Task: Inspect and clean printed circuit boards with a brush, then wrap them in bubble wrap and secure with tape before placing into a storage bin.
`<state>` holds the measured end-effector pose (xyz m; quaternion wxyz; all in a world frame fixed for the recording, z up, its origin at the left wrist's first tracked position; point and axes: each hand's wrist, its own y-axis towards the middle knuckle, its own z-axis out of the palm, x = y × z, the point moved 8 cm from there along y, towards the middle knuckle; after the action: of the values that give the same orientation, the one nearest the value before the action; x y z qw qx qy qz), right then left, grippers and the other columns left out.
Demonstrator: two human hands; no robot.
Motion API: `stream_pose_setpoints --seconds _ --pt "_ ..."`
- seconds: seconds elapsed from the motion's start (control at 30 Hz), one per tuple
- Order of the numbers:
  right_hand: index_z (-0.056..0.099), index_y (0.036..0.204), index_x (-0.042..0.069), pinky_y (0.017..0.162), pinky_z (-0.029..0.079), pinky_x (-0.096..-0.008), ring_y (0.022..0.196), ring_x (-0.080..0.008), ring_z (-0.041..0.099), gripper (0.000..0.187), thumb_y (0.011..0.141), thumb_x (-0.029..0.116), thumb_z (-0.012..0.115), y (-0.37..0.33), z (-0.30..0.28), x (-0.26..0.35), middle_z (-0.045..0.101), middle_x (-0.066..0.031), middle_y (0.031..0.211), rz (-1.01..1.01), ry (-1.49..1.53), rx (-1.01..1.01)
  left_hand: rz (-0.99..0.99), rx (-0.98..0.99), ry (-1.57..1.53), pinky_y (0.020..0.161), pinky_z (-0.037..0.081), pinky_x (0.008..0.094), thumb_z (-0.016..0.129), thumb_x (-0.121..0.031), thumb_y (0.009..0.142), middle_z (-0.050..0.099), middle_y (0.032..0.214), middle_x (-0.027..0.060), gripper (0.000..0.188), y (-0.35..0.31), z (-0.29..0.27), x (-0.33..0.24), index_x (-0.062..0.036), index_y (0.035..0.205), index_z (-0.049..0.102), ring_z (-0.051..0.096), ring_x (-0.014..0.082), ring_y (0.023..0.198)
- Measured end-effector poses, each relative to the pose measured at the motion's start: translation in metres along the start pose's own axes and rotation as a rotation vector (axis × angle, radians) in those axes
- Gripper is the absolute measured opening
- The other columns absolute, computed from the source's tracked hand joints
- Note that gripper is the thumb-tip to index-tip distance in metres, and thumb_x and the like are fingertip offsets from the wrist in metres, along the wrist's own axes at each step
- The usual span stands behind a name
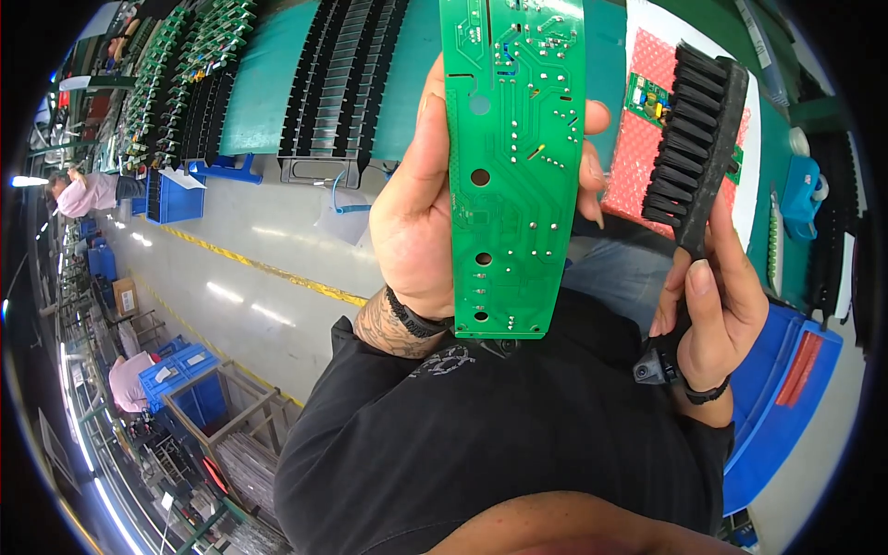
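Observation:
A long green circuit board (513,194) is held upright in front of me, its soldered face with holes and solder dots showing. My left hand (416,208) grips it from behind, thumb on the left edge and fingertips around the right edge. In my right hand (717,314) is a black brush (712,139), gripped by its handle with the bristles pointing left toward the board. Brush and board are apart. Behind the brush, a smaller green board (649,98) with yellow and blue parts lies on pink bubble wrap (634,153), partly hidden by the bristles.
Black slotted racks (338,79) stand on the green bench (264,83), and several boards fill racks farther left. A blue tape dispenser (803,199) sits at right, above a blue bin (777,416). Two people in pink work at far left, beyond a yellow floor line (268,264).

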<state>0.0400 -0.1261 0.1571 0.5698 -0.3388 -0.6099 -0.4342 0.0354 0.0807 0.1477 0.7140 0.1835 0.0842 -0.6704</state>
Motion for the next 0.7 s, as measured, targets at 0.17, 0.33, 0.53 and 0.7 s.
stream_pose_setpoints --seconds 0.17,0.33,0.53,0.7 --pt "0.048 0.149 -0.009 0.047 0.041 -0.0188 0.056 -0.0046 0.051 0.050 0.101 0.004 0.055 0.000 0.001 0.001 0.071 -0.0199 0.119 0.049 0.002 -0.049 0.005 0.023 0.015 0.079 0.050 0.0448 0.027 -0.054 0.110 0.047 0.149 0.0287 0.071 0.003 -0.005 0.000 -0.0007 0.155 0.039 0.058 0.0326 0.105" --pt "0.051 0.146 -0.009 0.048 0.042 -0.0193 0.058 -0.0045 0.052 0.049 0.098 0.001 0.057 0.005 0.006 0.013 0.070 -0.0215 0.121 -0.009 -0.171 0.010 -0.022 0.087 -0.037 0.083 0.051 0.0462 0.027 -0.054 0.110 0.045 0.150 0.0293 0.071 0.003 -0.004 0.001 -0.0003 0.155 0.038 0.058 0.0347 0.107" --pt "0.053 0.145 -0.009 0.054 0.043 -0.0240 0.060 -0.0091 0.051 0.048 0.099 0.001 0.058 0.013 0.027 0.044 0.067 -0.0169 0.099 -0.187 -0.516 0.251 0.013 -0.021 -0.069 0.094 0.055 0.0511 0.026 -0.048 0.112 0.052 0.145 0.0281 0.063 0.001 -0.010 -0.001 -0.0038 0.154 0.041 0.062 0.0370 0.114" --pt "0.055 0.144 -0.008 0.060 0.044 -0.0288 0.062 -0.0163 0.051 0.046 0.098 0.000 0.059 0.004 0.068 0.041 0.058 -0.0129 0.082 -0.269 -0.718 0.374 0.090 -0.039 0.224 0.097 0.057 0.0500 0.025 -0.044 0.114 0.058 0.140 0.0249 0.056 0.010 -0.019 -0.006 -0.0087 0.154 0.041 0.065 0.0357 0.115"
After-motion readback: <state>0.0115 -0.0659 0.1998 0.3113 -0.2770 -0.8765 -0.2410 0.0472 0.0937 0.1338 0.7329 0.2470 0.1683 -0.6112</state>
